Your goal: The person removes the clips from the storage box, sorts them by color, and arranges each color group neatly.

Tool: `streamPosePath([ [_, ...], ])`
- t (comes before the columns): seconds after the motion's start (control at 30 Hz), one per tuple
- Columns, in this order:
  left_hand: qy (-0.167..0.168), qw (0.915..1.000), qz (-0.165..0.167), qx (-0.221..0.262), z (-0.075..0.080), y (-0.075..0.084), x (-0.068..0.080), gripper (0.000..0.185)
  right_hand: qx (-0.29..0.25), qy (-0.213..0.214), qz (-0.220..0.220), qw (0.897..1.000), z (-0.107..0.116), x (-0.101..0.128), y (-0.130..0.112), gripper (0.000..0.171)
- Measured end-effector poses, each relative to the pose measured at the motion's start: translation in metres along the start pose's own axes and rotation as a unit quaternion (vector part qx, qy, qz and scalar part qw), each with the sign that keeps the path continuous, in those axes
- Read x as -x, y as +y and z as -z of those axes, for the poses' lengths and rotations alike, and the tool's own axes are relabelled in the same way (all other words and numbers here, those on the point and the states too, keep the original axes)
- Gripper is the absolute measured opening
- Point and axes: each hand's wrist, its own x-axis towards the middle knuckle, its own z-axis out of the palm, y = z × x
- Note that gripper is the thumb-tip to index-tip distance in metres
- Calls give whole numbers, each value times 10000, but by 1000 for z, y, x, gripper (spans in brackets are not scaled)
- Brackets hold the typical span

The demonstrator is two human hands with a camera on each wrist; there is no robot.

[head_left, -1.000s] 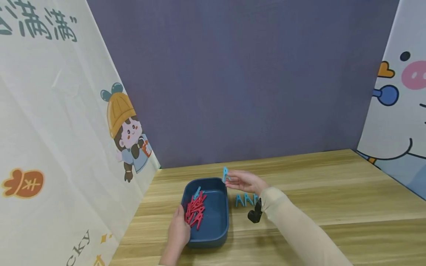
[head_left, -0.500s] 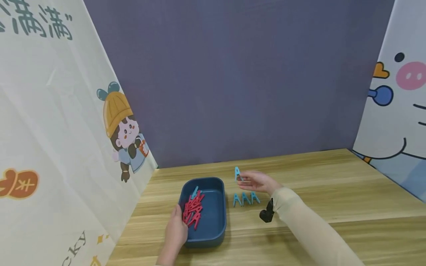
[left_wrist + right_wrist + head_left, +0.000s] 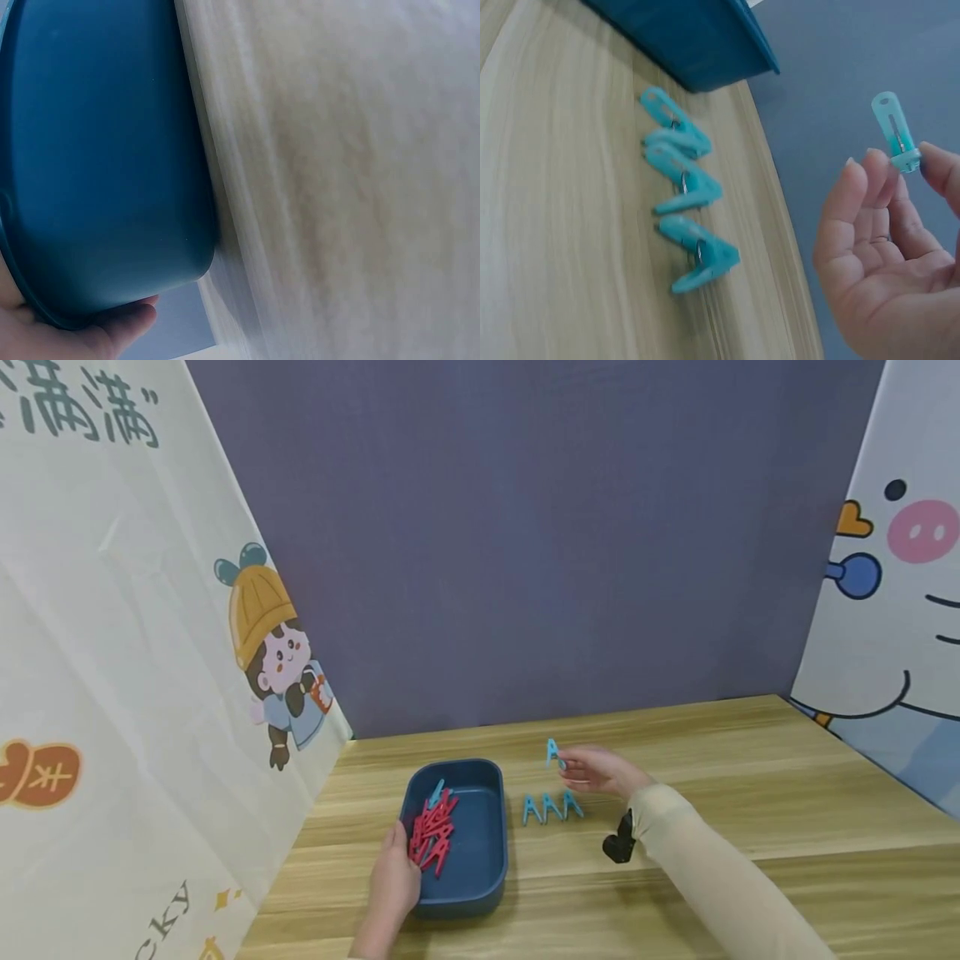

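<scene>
A dark blue plastic bin (image 3: 480,847) stands on the wooden table, its left side gripped by my left hand (image 3: 393,872). In the left wrist view the thumb (image 3: 127,326) lies along the outside below the rim. Red clothespins (image 3: 433,835) are heaped in the bin's left half, with a light blue clothespin (image 3: 436,793) at their far end. My right hand (image 3: 600,771) pinches another light blue clothespin (image 3: 895,129) between thumb and fingertips, raised above the table. Nearer than that hand, three light blue clothespins (image 3: 551,808) stand in a row right of the bin.
A grey-purple backdrop (image 3: 555,552) closes off the far edge of the table (image 3: 720,793). Printed white panels stand at the left (image 3: 112,652) and right (image 3: 892,627). A black wrist device (image 3: 618,843) hangs by the right sleeve.
My right hand has moved right with its clothespin, from beside the bin's far right corner to beyond the row. My left hand keeps its grip on the bin.
</scene>
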Motion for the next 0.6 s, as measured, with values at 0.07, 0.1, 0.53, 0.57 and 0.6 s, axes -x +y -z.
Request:
streamPosePath([
  [0.07, -2, 10000, -4, -10, 0, 0, 0, 53, 53, 9, 4, 10000, 4, 1, 1, 7],
  [0.1, -4, 10000, -4, -6, 0, 0, 0, 53, 25, 12, 0, 10000, 6, 2, 1, 7],
  [0.53, -59, 10000, -65, -28, 0, -1, -1, 52, 205, 425, -13, 9989, 25, 7, 8, 10],
  [0.57, -72, 10000, -64, -28, 0, -1, -1, 52, 289, 470, -22, 9985, 27, 8, 9, 14],
  [0.6, -80, 9999, -59, -22, 1, -1, -1, 53, 333, 541, -43, 9980, 28, 8, 10, 16],
])
